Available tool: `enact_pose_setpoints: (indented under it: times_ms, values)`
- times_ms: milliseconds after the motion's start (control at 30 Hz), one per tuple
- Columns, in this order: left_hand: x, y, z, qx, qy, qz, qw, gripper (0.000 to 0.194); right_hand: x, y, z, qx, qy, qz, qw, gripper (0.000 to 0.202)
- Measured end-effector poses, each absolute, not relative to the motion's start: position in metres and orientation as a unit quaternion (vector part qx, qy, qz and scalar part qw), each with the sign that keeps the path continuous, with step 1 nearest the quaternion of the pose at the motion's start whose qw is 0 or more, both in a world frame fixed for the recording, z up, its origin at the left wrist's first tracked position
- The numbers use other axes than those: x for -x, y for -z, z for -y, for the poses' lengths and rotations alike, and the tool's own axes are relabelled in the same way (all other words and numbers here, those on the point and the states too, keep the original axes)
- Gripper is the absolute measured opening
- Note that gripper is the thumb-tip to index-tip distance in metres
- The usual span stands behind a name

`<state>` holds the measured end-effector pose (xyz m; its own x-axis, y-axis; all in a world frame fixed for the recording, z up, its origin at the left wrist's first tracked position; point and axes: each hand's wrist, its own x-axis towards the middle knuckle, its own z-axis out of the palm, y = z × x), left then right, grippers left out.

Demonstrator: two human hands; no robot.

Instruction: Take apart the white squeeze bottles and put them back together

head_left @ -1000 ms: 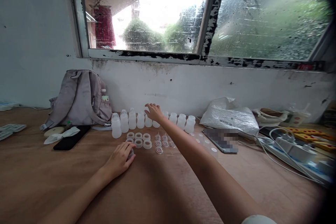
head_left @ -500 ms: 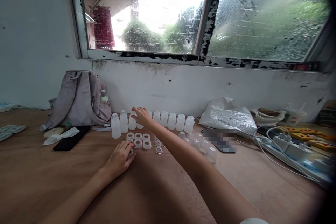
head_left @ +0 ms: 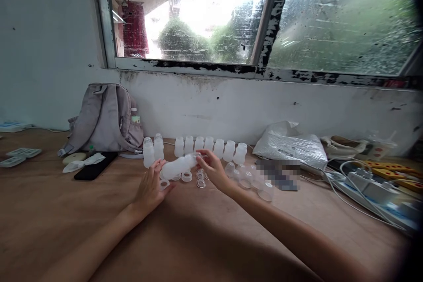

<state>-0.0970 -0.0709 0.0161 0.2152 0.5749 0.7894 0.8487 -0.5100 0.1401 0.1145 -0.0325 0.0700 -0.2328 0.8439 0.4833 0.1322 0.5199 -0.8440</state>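
Note:
A frosted white baby bottle (head_left: 176, 167) lies sideways in the air between my two hands, its clear capped end to the right. My right hand (head_left: 213, 169) grips that capped end between thumb and fingers. Around the base end are the fingers of my left hand (head_left: 152, 183), whose thumb points right beside a white ring (head_left: 164, 184). More white collar rings (head_left: 187, 176) sit under the bottle, partly hidden by it. Small clear discs (head_left: 200, 182) lie right of them. Two capped bottles (head_left: 148, 153) stand at the back left, and several uncapped bottles (head_left: 209, 146) form a row beside them.
Clear dome caps (head_left: 265, 191) lie right of my right hand, near a blurred phone-like slab (head_left: 284, 180). A plastic bag (head_left: 291, 145), power strip (head_left: 370, 196) and cables are further right. A backpack (head_left: 102, 119) and black phone (head_left: 95, 168) are at left.
My right hand has come back from the bottle row with a capped bottle, now tilted sideways. My left hand has lifted from the rings to the bottle's base. The view has shifted slightly.

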Motion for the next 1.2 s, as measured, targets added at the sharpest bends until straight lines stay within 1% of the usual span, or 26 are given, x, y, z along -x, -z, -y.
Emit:
enact_pose_setpoints:
  times_ms: [33, 100, 200, 300, 367, 433, 500, 600, 700, 1033, 1200]
  values:
    - [0.094, -0.018, 0.075, 0.771, 0.418, 0.453, 0.159, 0.066, -0.121, -0.068, 0.044, 0.338, -0.408, 0.679, 0.508, 0.031]
    - [0.088, -0.019, 0.084, 0.798, 0.413, 0.417, 0.14, 0.061, -0.134, -0.064, 0.063, 0.328, -0.495, 0.631, 0.499, 0.029]
    - [0.077, -0.018, 0.098, 0.84, 0.391, 0.362, 0.105, 0.048, -0.151, -0.057, 0.087, 0.35, -0.569, 0.582, 0.463, 0.029]
    - [0.067, -0.016, 0.109, 0.874, 0.358, 0.313, 0.099, 0.039, -0.164, -0.049, 0.107, 0.421, -0.585, 0.588, 0.368, 0.037]
    - [0.061, -0.016, 0.114, 0.888, 0.341, 0.289, 0.107, 0.039, -0.17, -0.044, 0.117, 0.472, -0.563, 0.605, 0.308, 0.042]
    - [0.057, -0.015, 0.116, 0.896, 0.329, 0.28, 0.106, 0.04, -0.173, -0.04, 0.122, 0.502, -0.531, 0.624, 0.277, 0.044]
    - [0.055, -0.015, 0.117, 0.898, 0.328, 0.28, 0.089, 0.04, -0.174, -0.04, 0.123, 0.511, -0.488, 0.648, 0.285, 0.044]
    - [0.053, -0.015, 0.117, 0.892, 0.345, 0.287, 0.056, 0.042, -0.176, -0.044, 0.119, 0.504, -0.415, 0.683, 0.329, 0.046]
    - [0.053, -0.016, 0.117, 0.888, 0.357, 0.286, 0.042, 0.045, -0.177, -0.048, 0.116, 0.495, -0.374, 0.704, 0.347, 0.049]
    - [0.049, -0.018, 0.12, 0.887, 0.358, 0.289, 0.035, 0.046, -0.18, -0.052, 0.118, 0.489, -0.353, 0.719, 0.346, 0.049]
    - [0.048, -0.019, 0.123, 0.884, 0.355, 0.304, 0.013, 0.047, -0.18, -0.047, 0.119, 0.483, -0.334, 0.72, 0.371, 0.049]
